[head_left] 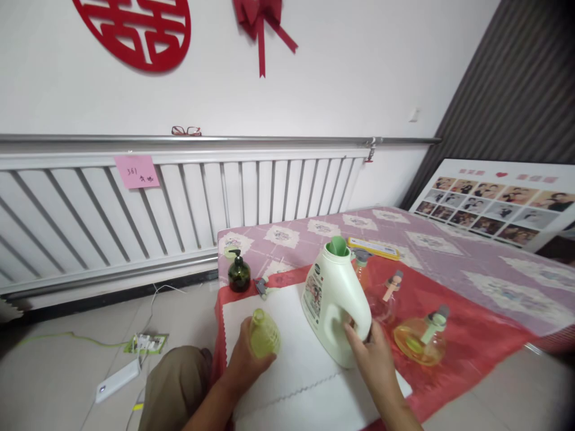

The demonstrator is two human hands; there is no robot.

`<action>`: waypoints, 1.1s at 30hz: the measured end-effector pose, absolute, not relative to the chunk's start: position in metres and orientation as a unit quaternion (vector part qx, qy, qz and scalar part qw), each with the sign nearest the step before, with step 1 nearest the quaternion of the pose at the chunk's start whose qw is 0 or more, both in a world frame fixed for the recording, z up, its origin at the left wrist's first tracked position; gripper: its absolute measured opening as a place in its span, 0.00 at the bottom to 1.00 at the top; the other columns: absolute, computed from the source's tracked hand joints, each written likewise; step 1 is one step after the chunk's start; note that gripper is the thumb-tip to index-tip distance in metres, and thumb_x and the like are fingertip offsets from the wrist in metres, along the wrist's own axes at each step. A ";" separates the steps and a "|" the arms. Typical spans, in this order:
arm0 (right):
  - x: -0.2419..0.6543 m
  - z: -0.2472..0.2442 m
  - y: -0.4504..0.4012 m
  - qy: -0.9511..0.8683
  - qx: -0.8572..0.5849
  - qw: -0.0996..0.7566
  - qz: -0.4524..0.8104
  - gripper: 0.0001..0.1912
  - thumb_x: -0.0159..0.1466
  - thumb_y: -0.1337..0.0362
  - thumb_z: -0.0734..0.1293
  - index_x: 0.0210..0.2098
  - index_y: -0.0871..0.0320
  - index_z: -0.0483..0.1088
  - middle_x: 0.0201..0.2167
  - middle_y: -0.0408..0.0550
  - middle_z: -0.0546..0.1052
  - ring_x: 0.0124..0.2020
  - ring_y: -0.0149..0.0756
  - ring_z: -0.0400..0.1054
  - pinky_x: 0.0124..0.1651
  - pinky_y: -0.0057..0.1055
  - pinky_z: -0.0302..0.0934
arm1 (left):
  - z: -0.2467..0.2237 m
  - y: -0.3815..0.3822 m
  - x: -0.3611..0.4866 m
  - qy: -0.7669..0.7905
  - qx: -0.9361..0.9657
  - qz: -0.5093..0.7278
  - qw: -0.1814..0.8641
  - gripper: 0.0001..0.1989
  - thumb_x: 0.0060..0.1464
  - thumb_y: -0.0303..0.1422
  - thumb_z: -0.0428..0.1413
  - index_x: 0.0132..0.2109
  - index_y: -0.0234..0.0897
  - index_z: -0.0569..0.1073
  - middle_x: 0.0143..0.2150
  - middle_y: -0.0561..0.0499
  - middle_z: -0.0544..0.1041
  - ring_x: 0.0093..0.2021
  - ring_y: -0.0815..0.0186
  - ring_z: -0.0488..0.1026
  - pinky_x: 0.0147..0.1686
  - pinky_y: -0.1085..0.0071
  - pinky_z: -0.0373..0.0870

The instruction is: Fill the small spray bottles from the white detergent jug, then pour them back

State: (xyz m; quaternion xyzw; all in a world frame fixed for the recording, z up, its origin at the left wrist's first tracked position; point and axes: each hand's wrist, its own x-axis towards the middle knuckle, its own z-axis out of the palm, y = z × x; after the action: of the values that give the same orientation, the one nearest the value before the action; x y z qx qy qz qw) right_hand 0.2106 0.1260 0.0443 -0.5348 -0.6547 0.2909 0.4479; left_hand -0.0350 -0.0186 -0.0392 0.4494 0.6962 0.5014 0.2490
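Note:
My left hand (pixel 246 359) is wrapped round a small yellow-green bottle (pixel 265 335) with an open neck and no top on it. To the right, my right hand (pixel 371 353) grips the handle of a large pale green jug (pixel 335 299), which stands upright on the white cloth (pixel 287 371). A green spout shows in the jug's uncapped mouth. Behind my left hand, a grey and green spray head (pixel 261 286) lies at the cloth's back edge. A dark green pump bottle (pixel 239 274) stands just left of it.
On the red cloth (pixel 467 317) at the right are a spray bottle of yellow liquid (pixel 420 341) and a clear spray bottle (pixel 384 302). Another stands behind the jug. A yellow packet (pixel 374 248) lies farther back. A radiator (pixel 251 191) lines the wall.

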 end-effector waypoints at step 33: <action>0.124 0.002 0.091 -0.722 -0.293 0.398 0.484 0.10 0.62 0.54 0.64 0.33 0.52 0.72 0.26 0.42 0.76 0.29 0.36 0.71 0.37 0.30 0.66 | 0.051 0.145 -0.081 0.796 0.583 0.139 0.082 0.09 0.61 0.31 0.53 0.48 0.35 0.73 0.51 0.42 0.75 0.53 0.58 0.72 0.54 0.58 0.69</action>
State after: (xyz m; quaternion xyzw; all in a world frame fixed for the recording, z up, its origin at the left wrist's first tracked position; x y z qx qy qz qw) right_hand 0.1244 0.0914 0.0021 -0.2930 -0.7222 0.4838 0.3980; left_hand -0.0806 0.1445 0.0505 0.5832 0.7961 0.1392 0.0821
